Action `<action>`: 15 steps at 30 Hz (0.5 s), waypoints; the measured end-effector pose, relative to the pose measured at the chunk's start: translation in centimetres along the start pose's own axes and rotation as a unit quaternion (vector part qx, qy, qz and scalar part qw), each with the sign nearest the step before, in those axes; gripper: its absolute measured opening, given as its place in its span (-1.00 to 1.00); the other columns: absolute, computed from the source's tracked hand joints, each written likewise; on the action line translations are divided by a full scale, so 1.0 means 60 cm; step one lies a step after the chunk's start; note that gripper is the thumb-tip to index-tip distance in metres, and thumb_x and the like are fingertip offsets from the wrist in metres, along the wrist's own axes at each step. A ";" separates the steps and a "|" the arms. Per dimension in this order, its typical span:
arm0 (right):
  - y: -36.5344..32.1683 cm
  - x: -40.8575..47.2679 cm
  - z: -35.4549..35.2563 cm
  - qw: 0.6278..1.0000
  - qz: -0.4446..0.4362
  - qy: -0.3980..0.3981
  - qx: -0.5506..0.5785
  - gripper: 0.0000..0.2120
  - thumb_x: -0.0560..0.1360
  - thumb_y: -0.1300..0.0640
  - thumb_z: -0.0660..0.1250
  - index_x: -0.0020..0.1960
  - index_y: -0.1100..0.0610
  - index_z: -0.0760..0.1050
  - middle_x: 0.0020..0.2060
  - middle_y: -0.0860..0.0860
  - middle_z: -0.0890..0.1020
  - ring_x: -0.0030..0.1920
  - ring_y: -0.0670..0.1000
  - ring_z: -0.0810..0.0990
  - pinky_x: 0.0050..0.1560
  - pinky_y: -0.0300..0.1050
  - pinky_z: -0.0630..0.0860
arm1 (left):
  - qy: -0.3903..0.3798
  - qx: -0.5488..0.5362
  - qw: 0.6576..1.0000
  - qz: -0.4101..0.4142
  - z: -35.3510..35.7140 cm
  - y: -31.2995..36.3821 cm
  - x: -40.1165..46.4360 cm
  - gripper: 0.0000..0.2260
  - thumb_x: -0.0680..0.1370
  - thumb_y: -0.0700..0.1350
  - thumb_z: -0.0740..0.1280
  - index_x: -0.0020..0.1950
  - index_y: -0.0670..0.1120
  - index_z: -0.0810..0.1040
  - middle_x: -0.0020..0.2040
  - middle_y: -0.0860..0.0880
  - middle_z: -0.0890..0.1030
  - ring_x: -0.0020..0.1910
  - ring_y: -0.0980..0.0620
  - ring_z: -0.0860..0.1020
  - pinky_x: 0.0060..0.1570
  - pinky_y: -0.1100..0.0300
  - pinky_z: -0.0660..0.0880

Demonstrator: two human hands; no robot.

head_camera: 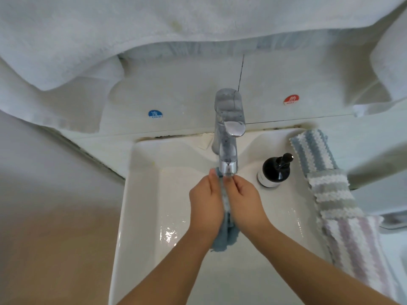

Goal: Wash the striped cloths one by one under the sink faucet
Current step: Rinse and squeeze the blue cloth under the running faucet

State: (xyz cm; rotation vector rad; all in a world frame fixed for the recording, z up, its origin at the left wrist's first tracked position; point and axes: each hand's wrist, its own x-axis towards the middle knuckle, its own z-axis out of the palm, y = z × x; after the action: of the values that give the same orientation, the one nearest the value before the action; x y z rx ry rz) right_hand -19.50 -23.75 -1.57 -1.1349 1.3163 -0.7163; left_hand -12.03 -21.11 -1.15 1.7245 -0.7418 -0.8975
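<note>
A blue striped cloth (225, 237) hangs in the white sink (141, 216) just below the chrome faucet (229, 133). My left hand (206, 203) and my right hand (244, 199) hold it between them, palms facing each other, fingertips close under the spout. Most of the cloth is hidden between the hands; its lower end droops out beneath my wrists. Whether water is running I cannot tell, but the basin floor looks wet. On the sink's right rim lie three more striped cloths in a row: blue-white (312, 150), grey-white (330, 190) and pink-white (356, 238).
A dark pump bottle (275, 170) stands on the rim right of the faucet, close to my right hand. White towels (110, 29) hang overhead across the back wall. A blue cold sticker (155, 114) and a red hot sticker (291, 99) flank the faucet.
</note>
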 end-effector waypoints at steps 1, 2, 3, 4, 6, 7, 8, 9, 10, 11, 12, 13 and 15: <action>-0.005 0.009 -0.005 1.000 0.010 0.007 0.012 -0.68 0.63 0.03 0.20 -0.22 0.18 0.50 -0.37 0.06 0.59 -0.33 -0.05 0.58 -0.30 -0.19 0.51 | -0.017 0.032 0.999 0.009 0.005 -0.004 -0.007 -0.61 0.67 0.02 0.13 -0.27 -0.11 0.51 -0.39 0.04 0.55 -0.40 0.21 0.51 -0.30 0.24 0.49; -0.008 0.017 -0.009 1.000 0.015 0.013 0.019 -0.68 0.63 0.05 0.19 -0.21 0.19 0.50 -0.38 0.04 0.58 -0.33 -0.05 0.56 -0.30 -0.19 0.50 | -0.033 0.068 0.997 0.013 0.008 -0.005 -0.014 -0.61 0.68 0.02 0.12 -0.24 -0.14 0.52 -0.38 0.02 0.54 -0.41 0.21 0.50 -0.30 0.25 0.47; -0.008 0.018 -0.010 1.000 0.014 0.015 0.020 -0.68 0.63 0.06 0.19 -0.19 0.21 0.50 -0.37 0.04 0.59 -0.32 -0.06 0.56 -0.29 -0.19 0.50 | -0.041 0.092 0.995 0.009 0.009 -0.004 -0.016 -0.61 0.68 0.02 0.10 -0.23 -0.14 0.52 -0.37 0.02 0.54 -0.40 0.21 0.51 -0.30 0.27 0.47; -0.005 0.012 -0.008 1.000 0.006 0.015 0.019 -0.68 0.64 0.06 0.19 -0.18 0.24 0.51 -0.36 0.04 0.59 -0.33 -0.08 0.56 -0.30 -0.21 0.51 | -0.037 0.099 0.994 0.002 0.007 -0.003 -0.011 -0.61 0.68 0.02 0.10 -0.23 -0.12 0.51 -0.36 0.02 0.55 -0.39 0.22 0.51 -0.30 0.29 0.47; 0.000 -0.007 -0.001 1.000 -0.025 0.015 -0.001 -0.65 0.63 0.04 0.19 -0.21 0.25 0.49 -0.42 -0.02 0.55 -0.37 -0.13 0.52 -0.33 -0.28 0.48 | -0.008 0.078 0.997 -0.010 0.002 0.002 0.009 -0.61 0.68 0.02 0.11 -0.29 -0.08 0.47 -0.37 0.02 0.54 -0.41 0.22 0.50 -0.33 0.32 0.45; -0.002 -0.014 0.000 0.999 -0.034 0.014 -0.009 -0.65 0.63 0.05 0.20 -0.24 0.23 0.48 -0.44 -0.06 0.53 -0.39 -0.16 0.51 -0.34 -0.30 0.47 | 0.001 0.063 0.998 -0.015 -0.001 0.004 0.016 -0.60 0.68 0.02 0.12 -0.30 -0.09 0.46 -0.38 0.02 0.54 -0.42 0.23 0.48 -0.35 0.34 0.44; -0.004 -0.013 -0.001 0.999 -0.035 0.014 -0.013 -0.66 0.62 0.05 0.20 -0.25 0.21 0.48 -0.45 -0.07 0.53 -0.39 -0.17 0.51 -0.34 -0.30 0.47 | -0.003 0.050 0.999 -0.015 -0.001 0.004 0.016 -0.62 0.68 0.00 0.14 -0.31 -0.09 0.45 -0.38 0.02 0.53 -0.42 0.23 0.47 -0.36 0.35 0.43; -0.005 -0.004 -0.005 0.999 -0.030 0.018 -0.014 -0.67 0.63 0.06 0.21 -0.25 0.20 0.47 -0.43 -0.04 0.54 -0.39 -0.16 0.52 -0.32 -0.26 0.49 | -0.016 0.050 0.999 -0.012 0.003 0.004 0.010 -0.63 0.67 -0.03 0.15 -0.30 -0.09 0.45 -0.38 0.02 0.53 -0.41 0.22 0.47 -0.35 0.35 0.43; -0.008 0.008 -0.009 0.999 -0.022 0.027 -0.012 -0.67 0.63 0.06 0.21 -0.26 0.19 0.46 -0.41 0.01 0.53 -0.38 -0.13 0.50 -0.30 -0.19 0.50 | -0.032 0.073 0.997 -0.004 0.008 0.001 0.000 -0.64 0.67 -0.04 0.14 -0.29 -0.09 0.45 -0.37 0.02 0.53 -0.39 0.20 0.48 -0.33 0.33 0.43; -0.010 0.018 -0.014 0.999 -0.015 0.034 -0.006 -0.66 0.62 0.06 0.20 -0.27 0.19 0.43 -0.40 0.04 0.52 -0.37 -0.10 0.48 -0.27 -0.12 0.48 | -0.045 0.101 0.994 0.004 0.014 -0.002 -0.012 -0.64 0.68 -0.03 0.12 -0.27 -0.10 0.48 -0.36 0.01 0.54 -0.36 0.16 0.51 -0.30 0.28 0.45; -0.009 0.023 -0.015 0.999 -0.011 0.034 -0.006 -0.66 0.62 0.05 0.20 -0.28 0.19 0.42 -0.39 0.08 0.51 -0.35 -0.07 0.46 -0.24 -0.05 0.47 | -0.050 0.116 0.992 0.004 0.016 -0.002 -0.021 -0.63 0.68 0.00 0.10 -0.24 -0.10 0.50 -0.34 -0.02 0.56 -0.33 0.11 0.54 -0.28 0.23 0.48; -0.006 0.019 -0.013 0.999 -0.011 0.028 -0.014 -0.65 0.62 0.04 0.19 -0.26 0.21 0.43 -0.37 0.11 0.53 -0.33 -0.05 0.47 -0.22 -0.02 0.49 | -0.041 0.109 0.993 -0.006 0.014 -0.001 -0.020 -0.61 0.68 0.02 0.09 -0.24 -0.10 0.51 -0.34 -0.03 0.57 -0.32 0.09 0.56 -0.27 0.21 0.50; 0.001 -0.007 -0.005 0.999 -0.031 0.006 -0.042 -0.64 0.62 0.02 0.20 -0.27 0.20 0.46 -0.41 0.03 0.56 -0.36 -0.11 0.49 -0.26 -0.13 0.50 | -0.001 0.077 0.997 -0.020 0.007 -0.002 -0.002 -0.59 0.68 0.01 0.09 -0.32 -0.07 0.45 -0.39 0.01 0.52 -0.40 0.15 0.50 -0.35 0.32 0.44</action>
State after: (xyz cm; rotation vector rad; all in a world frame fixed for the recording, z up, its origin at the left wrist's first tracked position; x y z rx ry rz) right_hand -19.88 -23.44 -1.45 -1.2444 1.3376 -0.7194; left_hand -12.44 -21.18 -1.29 1.8798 -0.7968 -0.8884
